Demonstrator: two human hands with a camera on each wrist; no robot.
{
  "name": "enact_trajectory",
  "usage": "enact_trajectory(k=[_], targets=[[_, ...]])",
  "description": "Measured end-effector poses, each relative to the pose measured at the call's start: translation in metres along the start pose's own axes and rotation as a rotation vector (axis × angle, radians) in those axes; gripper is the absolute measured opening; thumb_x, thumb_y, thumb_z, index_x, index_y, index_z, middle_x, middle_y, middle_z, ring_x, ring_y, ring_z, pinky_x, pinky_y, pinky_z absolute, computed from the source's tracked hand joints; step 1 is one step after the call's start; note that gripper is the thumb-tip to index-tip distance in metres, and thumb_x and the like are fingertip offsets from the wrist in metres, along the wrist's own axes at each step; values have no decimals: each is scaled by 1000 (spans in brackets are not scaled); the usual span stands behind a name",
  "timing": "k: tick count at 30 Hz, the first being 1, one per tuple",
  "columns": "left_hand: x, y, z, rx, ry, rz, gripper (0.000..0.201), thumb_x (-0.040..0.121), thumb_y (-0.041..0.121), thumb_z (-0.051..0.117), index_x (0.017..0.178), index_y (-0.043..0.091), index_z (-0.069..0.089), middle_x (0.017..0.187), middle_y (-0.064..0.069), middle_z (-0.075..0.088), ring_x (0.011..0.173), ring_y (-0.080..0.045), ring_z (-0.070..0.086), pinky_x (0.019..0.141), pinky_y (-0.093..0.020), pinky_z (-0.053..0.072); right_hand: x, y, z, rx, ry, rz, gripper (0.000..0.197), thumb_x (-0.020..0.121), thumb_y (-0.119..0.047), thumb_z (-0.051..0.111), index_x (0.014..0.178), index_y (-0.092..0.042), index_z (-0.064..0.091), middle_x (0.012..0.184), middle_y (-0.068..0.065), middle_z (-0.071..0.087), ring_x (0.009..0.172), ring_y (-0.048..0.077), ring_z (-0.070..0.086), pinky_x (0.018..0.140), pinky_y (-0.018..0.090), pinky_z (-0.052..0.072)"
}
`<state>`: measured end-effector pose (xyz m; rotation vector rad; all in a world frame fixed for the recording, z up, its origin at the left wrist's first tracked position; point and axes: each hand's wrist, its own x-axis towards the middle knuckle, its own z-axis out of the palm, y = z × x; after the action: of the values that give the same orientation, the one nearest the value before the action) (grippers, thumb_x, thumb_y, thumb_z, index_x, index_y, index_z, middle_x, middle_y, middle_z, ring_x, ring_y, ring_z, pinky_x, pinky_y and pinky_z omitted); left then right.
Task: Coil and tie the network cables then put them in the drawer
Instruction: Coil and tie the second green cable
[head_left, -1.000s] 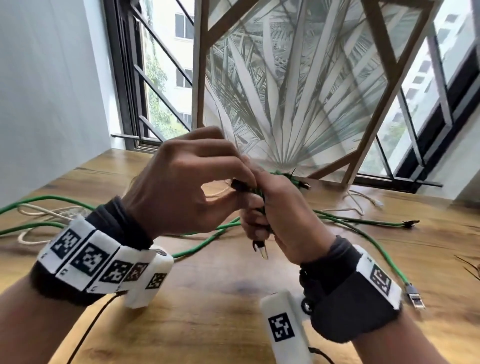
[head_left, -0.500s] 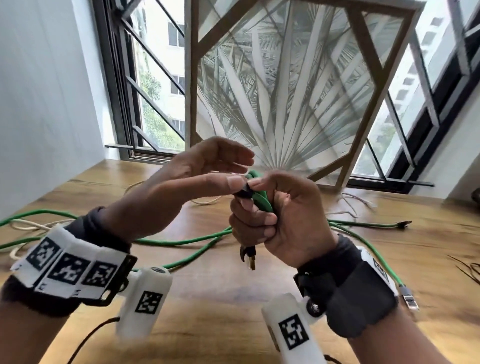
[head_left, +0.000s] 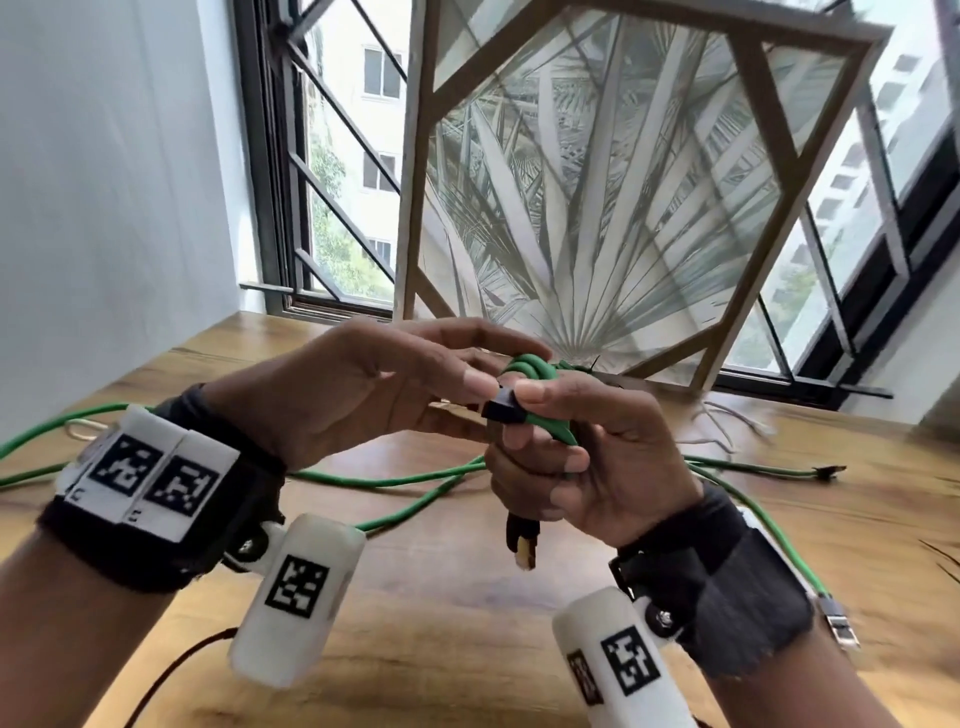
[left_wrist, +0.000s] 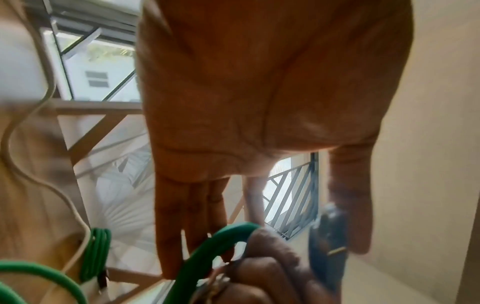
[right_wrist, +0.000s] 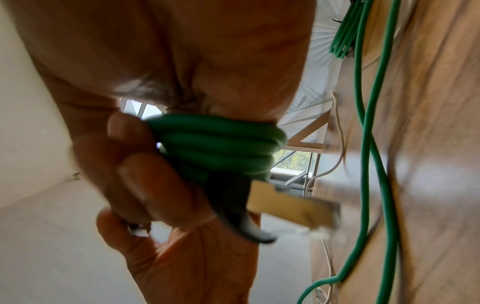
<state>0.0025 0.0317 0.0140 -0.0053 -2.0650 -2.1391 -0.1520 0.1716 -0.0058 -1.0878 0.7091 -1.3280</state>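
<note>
My right hand (head_left: 597, 467) grips a small coil of green network cable (head_left: 535, 369), held up above the wooden table (head_left: 467, 649). Its wraps sit tight against the palm in the right wrist view (right_wrist: 215, 144). One black plug (head_left: 501, 408) sticks out at the top of the coil, under my right thumb. My left hand (head_left: 363, 384) has its fingers stretched out, and its thumb tip touches that plug. A second plug (head_left: 522, 545) hangs below my right fist. The rest of the green cable (head_left: 395, 480) trails loose across the table.
A tied green bundle (left_wrist: 96, 253) lies on the table near the framed palm-leaf panel (head_left: 597, 208), which leans on the window. Thin white cables (head_left: 727, 421) lie at the back. Another green cable's plug (head_left: 839, 626) rests by my right wrist.
My left hand let go of the coil and straightened its fingers, leaving only the thumb at the top plug. The right hand kept its grip and raised the coil slightly.
</note>
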Motion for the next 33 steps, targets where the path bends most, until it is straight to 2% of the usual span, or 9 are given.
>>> enact_trajectory(k=[3, 7, 10, 12, 15, 18, 25, 29, 33], targets=[[-2, 0, 0, -90, 34, -16, 65, 74, 12, 78, 137, 2, 64, 130, -16, 69, 120, -31, 65, 116, -51, 46, 1, 3, 0, 32, -28, 2, 23, 91, -19, 53, 73, -4, 57, 43, -7, 34, 38, 10, 42, 45, 20, 38], [-1, -4, 2, -119, 47, -36, 68, 71, 17, 86, 135, 7, 65, 133, -19, 65, 123, -35, 61, 120, -58, 37, 2, 3, 4, -50, 4, -2, 23, 81, -21, 50, 65, -17, 66, 40, -9, 29, 33, 9, 39, 42, 19, 33], [-2, -5, 2, -119, 41, -42, 77, 66, 18, 95, 136, 9, 63, 129, -20, 65, 120, -36, 61, 117, -58, 40, 0, 2, 6, -172, 78, -20, 22, 75, -27, 52, 59, -17, 62, 36, -8, 42, 39, 20, 48, 46, 28, 32], [-3, -4, 1, -133, 48, -41, 76, 67, 19, 96, 136, 9, 64, 124, -20, 64, 113, -35, 63, 108, -54, 50, -1, 0, 8, -210, 104, -33, 24, 75, -27, 55, 63, -22, 75, 36, -5, 49, 50, 30, 64, 51, 32, 47], [-3, -3, 3, -131, 125, -39, 58, 83, 18, 81, 137, 8, 62, 118, -16, 68, 100, -26, 69, 91, -44, 59, -1, -5, 4, -129, 195, -78, 11, 76, -14, 70, 68, -13, 77, 43, 3, 55, 63, 25, 76, 60, 32, 62], [-2, -3, 3, -93, 190, -33, 49, 89, 18, 67, 137, 9, 61, 116, -15, 70, 103, -27, 67, 96, -46, 56, -1, -6, -3, -164, 267, -112, 23, 86, -19, 66, 66, -7, 70, 46, 6, 55, 66, 27, 76, 63, 33, 62], [-3, -6, -3, -67, 157, -28, 67, 78, 11, 76, 142, 2, 57, 122, -26, 70, 122, -44, 58, 121, -67, 29, 4, -5, -7, -202, 284, -124, 20, 91, -17, 59, 92, 3, 62, 52, 4, 45, 57, 21, 56, 66, 28, 55], [1, -9, 1, -8, 75, -9, 56, 86, 2, 70, 140, -6, 55, 126, -34, 66, 113, -38, 62, 111, -52, 47, 5, -4, -7, -223, 275, -143, 22, 92, -14, 59, 99, 3, 72, 57, 3, 44, 62, 21, 55, 66, 28, 53], [6, -12, 2, -34, 252, 41, 58, 80, -3, 70, 137, -2, 57, 117, -30, 67, 105, -37, 66, 93, -44, 62, 5, -6, -10, -286, 265, -212, 20, 97, -16, 61, 99, 1, 71, 66, 8, 52, 67, 21, 53, 67, 25, 54]])
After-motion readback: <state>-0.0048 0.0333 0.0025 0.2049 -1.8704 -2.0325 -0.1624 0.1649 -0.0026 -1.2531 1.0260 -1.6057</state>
